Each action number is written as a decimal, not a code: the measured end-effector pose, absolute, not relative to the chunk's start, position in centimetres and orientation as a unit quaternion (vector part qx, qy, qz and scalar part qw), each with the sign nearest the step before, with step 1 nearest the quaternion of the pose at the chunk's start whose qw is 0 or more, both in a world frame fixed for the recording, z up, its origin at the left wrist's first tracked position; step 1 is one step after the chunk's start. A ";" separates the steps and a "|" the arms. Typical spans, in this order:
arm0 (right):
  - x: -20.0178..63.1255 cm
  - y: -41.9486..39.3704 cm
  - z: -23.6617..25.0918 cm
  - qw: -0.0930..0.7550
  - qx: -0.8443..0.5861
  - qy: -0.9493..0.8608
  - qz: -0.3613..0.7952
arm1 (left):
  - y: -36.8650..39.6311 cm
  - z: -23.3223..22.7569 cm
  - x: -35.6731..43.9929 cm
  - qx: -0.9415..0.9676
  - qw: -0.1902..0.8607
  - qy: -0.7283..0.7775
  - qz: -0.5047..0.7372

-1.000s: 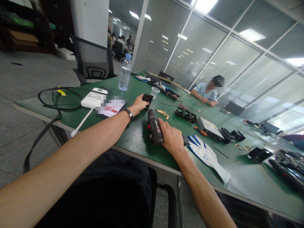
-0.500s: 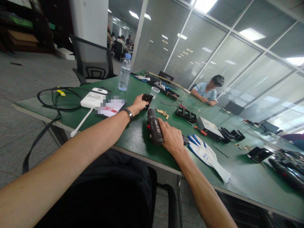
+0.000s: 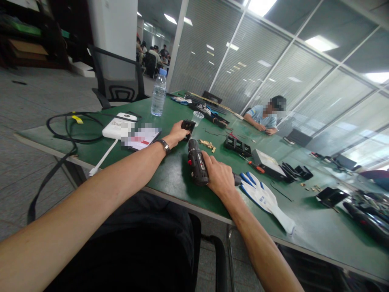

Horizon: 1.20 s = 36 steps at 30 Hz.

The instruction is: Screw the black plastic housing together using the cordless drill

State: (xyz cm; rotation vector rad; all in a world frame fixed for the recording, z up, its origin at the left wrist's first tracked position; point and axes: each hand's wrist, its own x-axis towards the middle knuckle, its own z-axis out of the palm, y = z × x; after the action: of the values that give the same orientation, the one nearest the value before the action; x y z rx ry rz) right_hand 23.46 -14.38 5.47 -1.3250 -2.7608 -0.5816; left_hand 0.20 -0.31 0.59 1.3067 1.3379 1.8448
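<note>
Head view, unchanged over the last second: left hand closed on small black part at frame centre, right hand wrapped round cordless screwdriver just below, both resting on green table; work holding steady.

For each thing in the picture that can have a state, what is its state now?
left hand: closed on the small black part
right hand: gripping the power screwdriver, bit toward the part
water bottle: upright, capped
plastic cup: upright, open top
work glove: lying flat, not worn
red-handled screwdriver: lying on the table
</note>
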 end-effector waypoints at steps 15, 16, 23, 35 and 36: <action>23.6 -14.2 5.3 0.017 -0.425 -0.885 -0.191 | -0.5 0.8 0.3 0.479 0.257 0.488 0.683; 23.6 -14.3 5.3 0.019 -0.425 -0.885 -0.192 | -0.6 0.8 0.3 0.477 0.256 0.490 0.683; 23.6 -14.3 5.3 0.017 -0.426 -0.885 -0.190 | -0.4 0.8 0.4 0.470 0.255 0.490 0.688; 23.4 -14.4 5.6 -0.005 -0.437 -0.879 -0.192 | 0.2 0.2 0.1 0.480 0.254 0.489 0.682; 23.5 -14.4 5.5 -0.003 -0.435 -0.880 -0.193 | 0.3 0.2 0.1 0.480 0.254 0.489 0.683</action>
State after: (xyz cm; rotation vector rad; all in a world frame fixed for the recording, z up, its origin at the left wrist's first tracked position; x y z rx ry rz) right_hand 23.45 -14.44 5.55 -1.3681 -2.7698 -0.6084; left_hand 0.10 0.26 0.16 1.3047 1.3275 1.8554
